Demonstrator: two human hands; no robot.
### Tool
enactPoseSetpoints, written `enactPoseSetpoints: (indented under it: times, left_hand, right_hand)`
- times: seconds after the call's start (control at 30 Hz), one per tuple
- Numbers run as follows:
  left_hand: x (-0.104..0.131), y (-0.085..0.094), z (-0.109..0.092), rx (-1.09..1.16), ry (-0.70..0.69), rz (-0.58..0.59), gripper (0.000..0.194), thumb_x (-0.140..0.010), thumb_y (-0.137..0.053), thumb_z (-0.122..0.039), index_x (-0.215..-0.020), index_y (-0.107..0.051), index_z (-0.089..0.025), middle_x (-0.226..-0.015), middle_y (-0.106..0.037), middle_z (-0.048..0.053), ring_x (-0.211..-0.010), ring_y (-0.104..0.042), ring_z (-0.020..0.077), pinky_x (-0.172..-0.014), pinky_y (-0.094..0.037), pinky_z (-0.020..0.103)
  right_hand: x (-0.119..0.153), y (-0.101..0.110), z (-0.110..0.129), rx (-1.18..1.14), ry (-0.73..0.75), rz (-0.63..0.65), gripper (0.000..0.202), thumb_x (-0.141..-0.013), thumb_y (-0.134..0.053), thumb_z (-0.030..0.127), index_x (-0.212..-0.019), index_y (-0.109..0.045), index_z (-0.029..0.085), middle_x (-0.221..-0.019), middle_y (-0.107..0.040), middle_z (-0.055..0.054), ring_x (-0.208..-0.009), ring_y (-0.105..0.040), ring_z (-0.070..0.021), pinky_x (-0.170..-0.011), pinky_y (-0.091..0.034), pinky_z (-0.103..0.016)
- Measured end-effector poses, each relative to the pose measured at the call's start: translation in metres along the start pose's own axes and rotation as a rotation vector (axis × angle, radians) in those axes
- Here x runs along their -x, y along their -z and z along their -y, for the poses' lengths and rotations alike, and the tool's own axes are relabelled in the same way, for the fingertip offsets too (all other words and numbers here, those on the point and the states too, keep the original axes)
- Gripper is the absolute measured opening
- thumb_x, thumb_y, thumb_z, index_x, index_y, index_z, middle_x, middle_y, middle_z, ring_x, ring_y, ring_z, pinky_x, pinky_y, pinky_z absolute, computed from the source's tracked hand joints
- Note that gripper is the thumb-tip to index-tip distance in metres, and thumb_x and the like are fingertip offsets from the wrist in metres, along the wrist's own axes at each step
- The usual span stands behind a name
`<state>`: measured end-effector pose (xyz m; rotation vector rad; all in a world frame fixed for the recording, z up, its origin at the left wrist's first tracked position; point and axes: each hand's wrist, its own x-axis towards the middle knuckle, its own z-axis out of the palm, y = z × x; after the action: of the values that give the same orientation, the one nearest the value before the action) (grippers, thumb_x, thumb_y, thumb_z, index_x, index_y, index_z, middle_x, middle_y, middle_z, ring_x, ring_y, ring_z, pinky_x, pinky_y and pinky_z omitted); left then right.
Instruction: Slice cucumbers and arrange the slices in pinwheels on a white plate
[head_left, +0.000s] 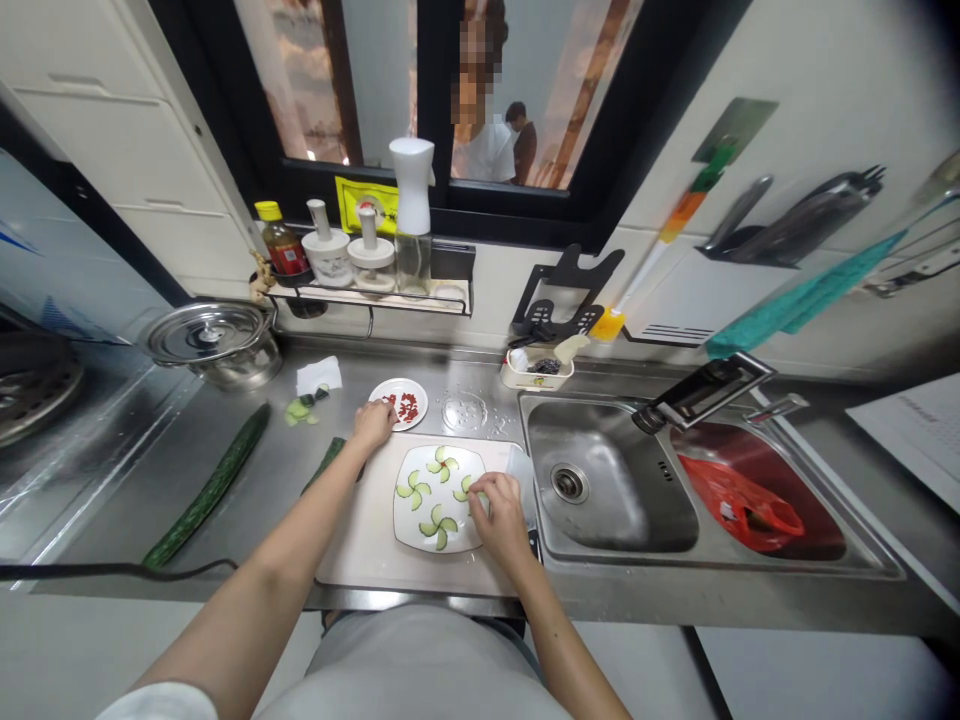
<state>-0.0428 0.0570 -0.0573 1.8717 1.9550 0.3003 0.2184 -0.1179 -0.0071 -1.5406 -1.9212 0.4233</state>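
Note:
A squarish white plate [429,458] rests on a pale cutting board [360,560], with several green cucumber pinwheels [437,522] laid out on it. Several have a small red centre. My right hand [501,508] is over the plate's right side, fingers pinched at the rightmost pinwheel; what they hold is too small to make out. My left hand [373,424] reaches to the small round plate [421,395] of chopped red pieces [407,407], its fingertips closed at the left edge. Whether a piece is between them cannot be seen. A knife handle [534,543] shows beside the board.
A whole cucumber [210,487] and a cut one [327,463] lie left of the board. Behind are a lidded pot [240,355], cucumber scraps [300,410] and a spice shelf [360,292]. A double sink [622,480] with a red bag [739,500] is at the right.

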Motion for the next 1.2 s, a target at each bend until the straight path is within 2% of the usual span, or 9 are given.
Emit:
enactPoseSetpoints:
  times: [0.13, 0.27, 0.37, 0.6, 0.83, 0.93, 1.07, 1.2]
  left_hand:
    - [-0.001, -0.001, 0.004, 0.182, 0.033, -0.038, 0.021, -0.083, -0.057, -0.033, -0.094, -0.069, -0.019, -0.104, -0.069, 0.009, -0.105, -0.059, 0.0236, -0.089, -0.041, 0.030]
    - [0.001, -0.004, 0.005, 0.397, 0.083, -0.065, 0.025, -0.084, -0.056, -0.036, -0.088, -0.068, -0.014, -0.088, -0.072, 0.008, -0.085, -0.064, 0.0192, -0.077, -0.046, 0.027]
    - [0.006, -0.007, 0.004, 0.535, 0.088, -0.077, 0.028, -0.083, -0.058, -0.038, -0.089, -0.067, -0.012, -0.085, -0.073, 0.009, -0.076, -0.065, 0.0164, -0.072, -0.048, 0.026]
    - [0.018, -0.009, 0.000, 0.964, 0.140, -0.051, 0.028, -0.070, -0.072, -0.033, -0.088, -0.069, -0.012, -0.079, -0.073, 0.009, -0.075, -0.067, 0.0183, -0.073, -0.050, 0.029]
    - [0.019, 0.000, 0.008, 0.895, 0.189, -0.092, 0.016, -0.062, -0.073, -0.028, -0.068, -0.070, -0.014, -0.071, -0.071, 0.007, -0.086, -0.065, 0.0248, -0.080, -0.047, 0.031]
    - [0.022, 0.002, 0.009, 0.893, 0.201, -0.078, 0.015, -0.062, -0.072, -0.028, -0.069, -0.070, -0.014, -0.067, -0.070, 0.005, -0.084, -0.065, 0.0243, -0.082, -0.047, 0.032]
    - [0.030, 0.006, 0.002, 0.954, 0.214, -0.037, 0.028, -0.063, -0.073, -0.031, -0.083, -0.070, -0.013, -0.074, -0.072, 0.007, -0.079, -0.066, 0.0215, -0.080, -0.049, 0.033]
    - [0.041, 0.011, -0.009, 1.113, 0.180, 0.032, 0.045, -0.055, -0.081, -0.039, -0.090, -0.070, -0.013, -0.082, -0.073, 0.009, -0.082, -0.067, 0.0206, -0.083, -0.048, 0.034]
  right_hand:
    - [0.001, 0.001, 0.000, -0.001, -0.006, 0.007, 0.016, -0.088, -0.047, 0.021, -0.082, -0.061, 0.022, -0.087, -0.057, -0.006, -0.091, -0.047, -0.0212, -0.085, -0.039, -0.035]
    - [0.001, -0.001, -0.001, -0.026, -0.016, 0.011, 0.015, -0.087, -0.047, 0.021, -0.083, -0.061, 0.021, -0.088, -0.057, -0.006, -0.093, -0.046, -0.0214, -0.086, -0.040, -0.036]
    - [0.000, -0.003, -0.001, -0.049, -0.003, 0.009, 0.014, -0.086, -0.048, 0.019, -0.083, -0.061, 0.021, -0.088, -0.057, -0.006, -0.092, -0.046, -0.0212, -0.086, -0.040, -0.036]
    - [0.000, -0.006, -0.002, -0.050, 0.019, 0.012, 0.013, -0.086, -0.049, 0.020, -0.082, -0.061, 0.021, -0.088, -0.057, -0.006, -0.092, -0.046, -0.0216, -0.085, -0.040, -0.037]
    - [-0.001, -0.005, 0.000, -0.066, 0.030, 0.014, 0.013, -0.086, -0.049, 0.019, -0.081, -0.061, 0.022, -0.087, -0.057, -0.005, -0.092, -0.047, -0.0213, -0.085, -0.040, -0.036]
    - [0.000, -0.005, -0.001, -0.066, 0.026, 0.012, 0.013, -0.085, -0.049, 0.019, -0.081, -0.061, 0.021, -0.088, -0.058, -0.006, -0.092, -0.047, -0.0212, -0.085, -0.040, -0.036]
    - [0.000, -0.006, -0.001, -0.059, 0.023, 0.010, 0.012, -0.085, -0.050, 0.018, -0.081, -0.061, 0.021, -0.088, -0.058, -0.006, -0.092, -0.047, -0.0213, -0.085, -0.040, -0.036]
    - [-0.002, -0.007, -0.002, -0.051, 0.038, 0.014, 0.012, -0.086, -0.050, 0.019, -0.082, -0.061, 0.021, -0.088, -0.058, -0.006, -0.092, -0.047, -0.0218, -0.085, -0.040, -0.037]
